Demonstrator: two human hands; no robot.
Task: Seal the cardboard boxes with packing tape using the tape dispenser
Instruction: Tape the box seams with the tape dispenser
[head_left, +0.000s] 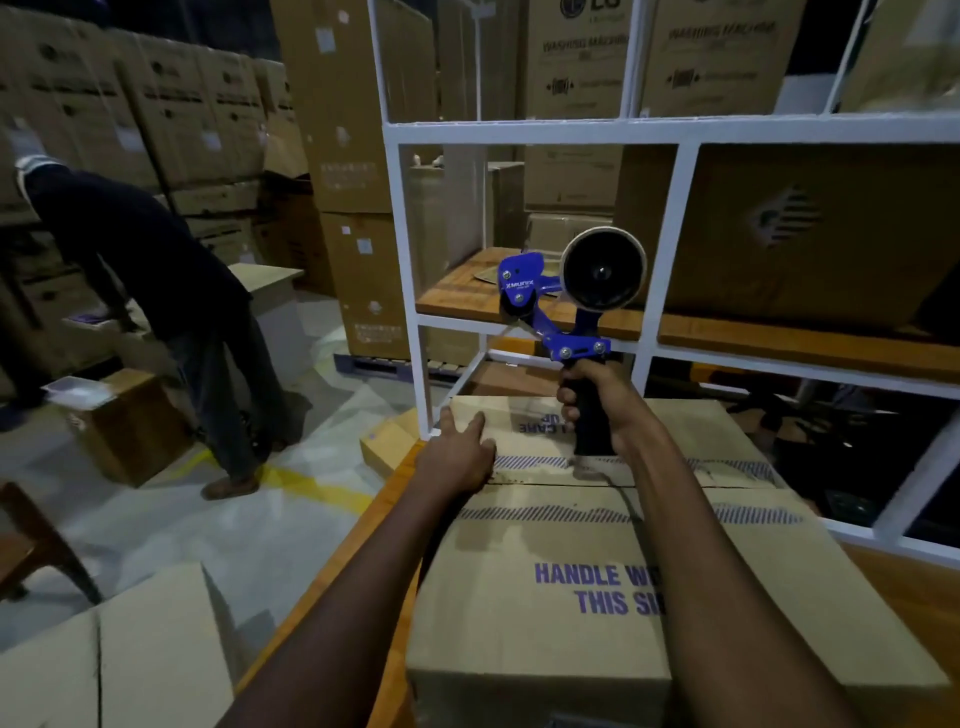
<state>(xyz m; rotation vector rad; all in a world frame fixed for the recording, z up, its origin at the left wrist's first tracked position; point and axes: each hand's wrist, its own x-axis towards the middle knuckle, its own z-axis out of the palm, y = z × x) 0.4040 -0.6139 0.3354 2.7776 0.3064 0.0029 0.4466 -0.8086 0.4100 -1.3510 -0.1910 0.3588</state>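
Closest, the cardboard box (571, 545) sits on the desk (395, 499). On the box's far-left top, the left hand (457, 457) presses flat, fingers straight. Above its far flap, the right hand (597, 400) clasps the upright tape dispenser (576, 345) by its handle.

On the near top flap of the cardboard box (571, 649), purple capitals read "HANDLE W" and, beneath, "THIS SI", with the rest of both lines hidden. On that box's far flap, upside down from where I stood, smaller purple print showed "CARE" and "UP". Just above the box's far edge, the blue head of the tape dispenser (519, 286) carried the white brand "MUNIX". High beyond the box, a stacked carton (576, 62) bore "LG" and "WASHING MACHINE". The neighbouring carton (717, 57) repeated "WASHING MACHINE", blurred.
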